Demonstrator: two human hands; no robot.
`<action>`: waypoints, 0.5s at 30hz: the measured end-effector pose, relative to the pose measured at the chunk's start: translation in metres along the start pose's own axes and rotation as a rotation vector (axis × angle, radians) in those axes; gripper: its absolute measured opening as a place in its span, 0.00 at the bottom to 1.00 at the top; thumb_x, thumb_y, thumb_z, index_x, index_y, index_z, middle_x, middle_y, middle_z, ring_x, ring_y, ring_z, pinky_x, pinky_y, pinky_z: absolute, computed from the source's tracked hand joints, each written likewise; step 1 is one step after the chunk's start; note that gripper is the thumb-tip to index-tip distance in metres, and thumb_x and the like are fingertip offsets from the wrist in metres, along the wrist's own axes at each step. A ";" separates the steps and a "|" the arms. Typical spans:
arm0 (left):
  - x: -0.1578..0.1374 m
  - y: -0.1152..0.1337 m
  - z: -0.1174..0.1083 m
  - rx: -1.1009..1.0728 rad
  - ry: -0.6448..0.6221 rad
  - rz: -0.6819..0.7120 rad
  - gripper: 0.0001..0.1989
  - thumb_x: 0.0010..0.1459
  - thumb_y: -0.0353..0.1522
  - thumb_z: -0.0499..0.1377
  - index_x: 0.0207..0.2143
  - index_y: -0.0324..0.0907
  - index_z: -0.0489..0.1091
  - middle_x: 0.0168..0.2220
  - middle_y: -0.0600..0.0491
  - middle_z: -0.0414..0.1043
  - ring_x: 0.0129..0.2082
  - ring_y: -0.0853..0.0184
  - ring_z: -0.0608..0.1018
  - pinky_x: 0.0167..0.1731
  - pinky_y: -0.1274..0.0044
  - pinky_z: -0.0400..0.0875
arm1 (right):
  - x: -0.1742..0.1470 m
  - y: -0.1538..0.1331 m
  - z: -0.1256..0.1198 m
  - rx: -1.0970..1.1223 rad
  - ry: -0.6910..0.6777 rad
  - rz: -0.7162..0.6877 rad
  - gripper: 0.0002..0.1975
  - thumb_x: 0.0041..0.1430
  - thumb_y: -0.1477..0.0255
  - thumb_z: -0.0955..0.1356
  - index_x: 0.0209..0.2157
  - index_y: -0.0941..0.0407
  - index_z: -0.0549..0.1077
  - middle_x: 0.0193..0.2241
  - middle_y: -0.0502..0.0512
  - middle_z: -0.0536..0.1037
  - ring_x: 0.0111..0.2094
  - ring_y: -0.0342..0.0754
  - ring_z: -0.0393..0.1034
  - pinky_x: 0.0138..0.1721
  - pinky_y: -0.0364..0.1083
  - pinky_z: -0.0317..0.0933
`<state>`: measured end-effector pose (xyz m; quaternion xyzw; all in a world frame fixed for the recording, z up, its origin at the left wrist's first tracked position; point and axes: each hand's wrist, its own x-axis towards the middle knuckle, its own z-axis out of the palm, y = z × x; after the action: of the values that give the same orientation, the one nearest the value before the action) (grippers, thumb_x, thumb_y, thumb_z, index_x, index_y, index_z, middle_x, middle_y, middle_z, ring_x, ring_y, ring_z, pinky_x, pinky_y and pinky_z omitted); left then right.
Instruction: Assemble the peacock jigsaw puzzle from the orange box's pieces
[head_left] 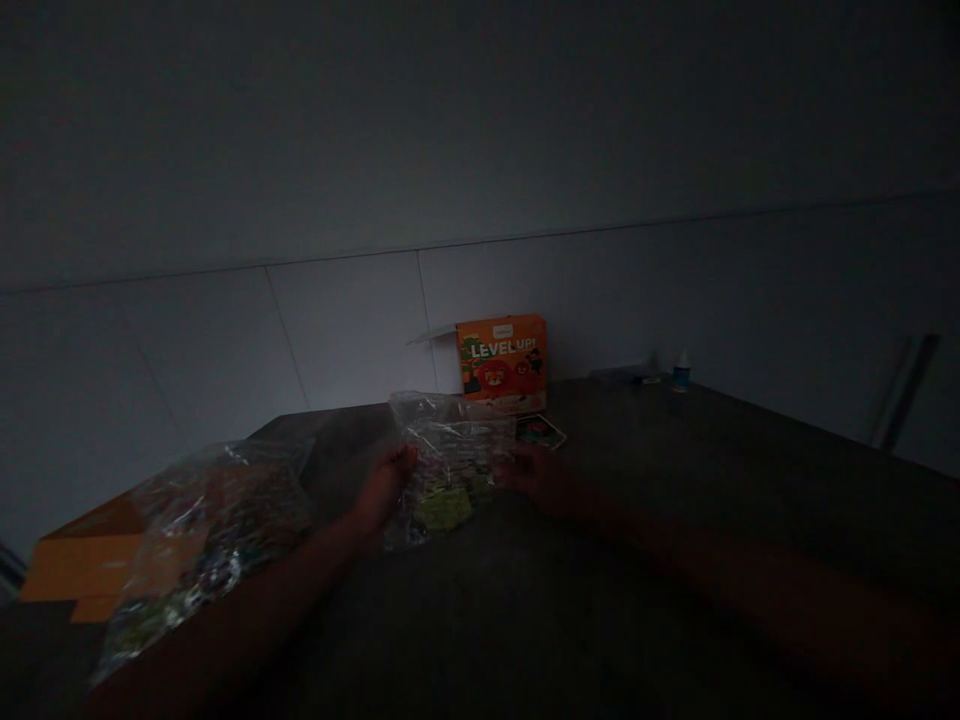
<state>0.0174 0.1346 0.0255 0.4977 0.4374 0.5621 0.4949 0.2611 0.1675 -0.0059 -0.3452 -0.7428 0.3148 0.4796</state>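
A clear plastic bag (457,437) is between the two hands over the dark tabletop (480,640), in front of an orange box (502,362) printed "LEVEL UP!". Its upper edge points toward the wall (360,340), its lower edge back toward the wearer; with the outline so crumpled, the long axis is hard to tell. The film looks glossy, wrinkled and see-through, streaked with white glints, and yellow-green contents (444,507) show low inside it. The left hand (384,488) has its fingers pinching the bag's left edge. The right hand (541,477) is at the opposite edge, too dark to tell whether its fingers pinch
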 end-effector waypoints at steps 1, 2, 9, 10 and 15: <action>-0.002 -0.002 0.001 -0.041 -0.016 -0.026 0.16 0.49 0.43 0.68 0.31 0.41 0.74 0.26 0.51 0.78 0.34 0.56 0.82 0.31 0.75 0.74 | -0.003 -0.002 0.001 -0.020 0.043 -0.002 0.10 0.51 0.62 0.71 0.27 0.55 0.73 0.23 0.50 0.74 0.27 0.48 0.69 0.29 0.45 0.65; -0.004 -0.003 0.004 -0.075 -0.029 -0.047 0.15 0.51 0.43 0.67 0.34 0.41 0.74 0.28 0.49 0.79 0.35 0.55 0.82 0.33 0.73 0.75 | -0.005 -0.005 0.000 -0.038 0.095 -0.003 0.11 0.52 0.62 0.70 0.25 0.55 0.71 0.22 0.50 0.72 0.26 0.47 0.68 0.29 0.45 0.63; -0.024 -0.005 0.024 -0.323 -0.269 -0.221 0.25 0.60 0.49 0.59 0.48 0.36 0.73 0.43 0.42 0.79 0.46 0.53 0.80 0.49 0.64 0.74 | -0.012 -0.009 -0.005 -0.021 0.312 0.032 0.14 0.62 0.57 0.64 0.36 0.54 0.68 0.23 0.50 0.71 0.24 0.48 0.68 0.25 0.45 0.63; -0.026 -0.007 0.024 -0.316 -0.276 -0.223 0.24 0.59 0.47 0.61 0.47 0.36 0.73 0.44 0.42 0.79 0.47 0.52 0.80 0.50 0.64 0.74 | -0.011 -0.007 -0.004 0.002 0.291 0.046 0.14 0.62 0.57 0.64 0.37 0.54 0.68 0.22 0.50 0.71 0.22 0.48 0.68 0.23 0.45 0.63; -0.027 -0.015 0.018 -0.236 -0.228 -0.179 0.23 0.49 0.32 0.71 0.47 0.36 0.72 0.45 0.41 0.79 0.46 0.52 0.80 0.48 0.66 0.75 | -0.007 0.000 0.002 0.105 0.160 0.055 0.17 0.57 0.62 0.68 0.46 0.55 0.71 0.37 0.56 0.79 0.35 0.51 0.77 0.30 0.47 0.71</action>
<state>0.0377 0.1096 0.0092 0.4557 0.3523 0.5030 0.6444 0.2613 0.1618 -0.0099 -0.3640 -0.6746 0.3379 0.5461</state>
